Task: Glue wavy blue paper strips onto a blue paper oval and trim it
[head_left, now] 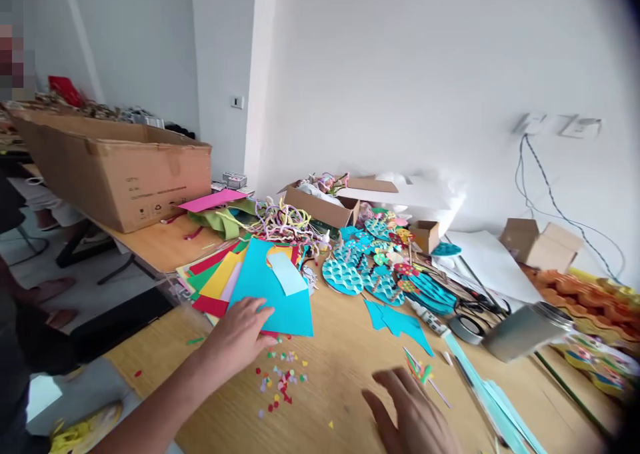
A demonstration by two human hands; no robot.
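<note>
My left hand (245,337) lies over the lower left edge of a blue paper sheet (295,314), its thumb apart from the bent fingers. A pale blue strip of paper (290,275) rests on that sheet. Beneath and beside it fan out several coloured sheets (215,284). Small paper confetti bits (285,377) are scattered on the wood just right of my left hand. My right hand (413,414) is over the table's front with fingers spread, holding nothing. Nearest to it are thin coloured paper scraps (420,371). Farther back are cut blue paper pieces (400,324).
A large cardboard box (150,181) stands back left. Blue scalloped paper crafts (343,277) and pipe cleaners (283,217) crowd the back middle. At right are a tape roll (467,329), a tilted metal bottle (527,332) and egg trays (580,294). A person's legs and feet show at left.
</note>
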